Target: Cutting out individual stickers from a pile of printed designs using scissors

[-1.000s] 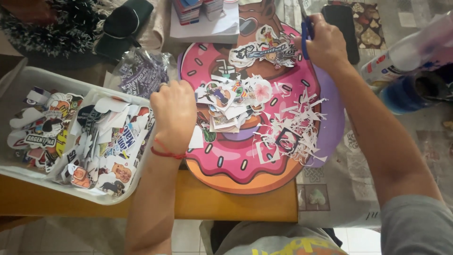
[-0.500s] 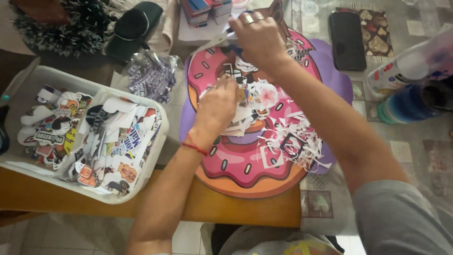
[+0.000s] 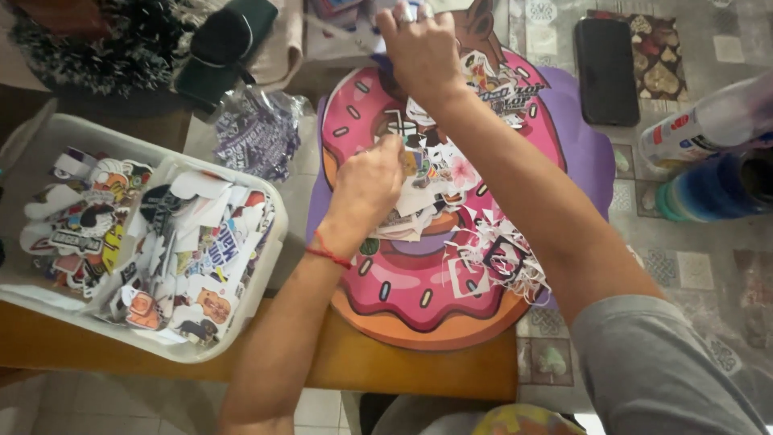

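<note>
1. Since the earlier frame: right hand moved from the far right edge of the donut-shaped mat to its top edge; left hand moved onto the mat centre.
2. Left hand: fingers curled, pinching into the sticker pile at mat centre.
3. Right hand: closed over something at the mat's top; object not discernible.
4. Paper scraps lie on the mat's right side.
5. White tray of stickers sits left of the mat.

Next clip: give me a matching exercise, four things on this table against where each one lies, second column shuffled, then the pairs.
Things:
1. white tray
2. black phone
3. paper offcuts
4. left hand

Places:
A. far side of the table, right of the doughnut-shaped board
B. on the sticker pile at the board's middle
C. left of the board, full of stickers
D. on the board's right part, beside the right forearm

Pairs: 1-C, 2-A, 3-D, 4-B
</note>
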